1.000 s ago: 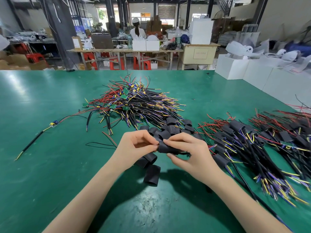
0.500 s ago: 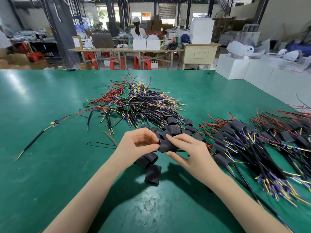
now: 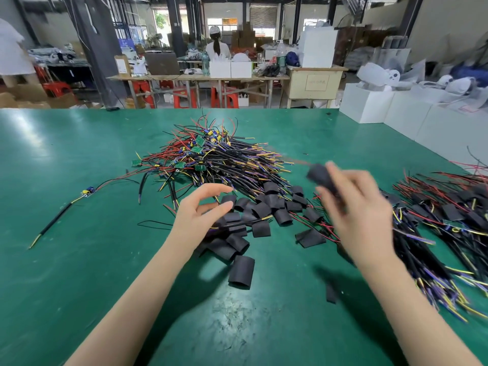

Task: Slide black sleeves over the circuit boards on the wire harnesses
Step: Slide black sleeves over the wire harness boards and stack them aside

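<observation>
My right hand (image 3: pixel 355 207) is raised and blurred, gripping a black sleeved harness (image 3: pixel 320 175) by its sleeve, with its red wires trailing down toward the table. My left hand (image 3: pixel 200 212) hovers with loosely spread fingers over a heap of loose black sleeves (image 3: pixel 253 215) and holds nothing. Behind the sleeves lies a pile of bare harnesses (image 3: pixel 216 159) with green circuit boards. Sleeved harnesses (image 3: pixel 443 223) lie heaped at the right.
The green table (image 3: pixel 79 260) carries one lone harness (image 3: pixel 60 215) at the left. A single sleeve (image 3: pixel 241 270) lies nearest me. White boxes (image 3: pixel 396 112) line the far right edge. A person sits at a distant bench.
My hands were together, holding one sleeved harness. The left hand has let go and opened; the right hand has swung up and to the right with the harness.
</observation>
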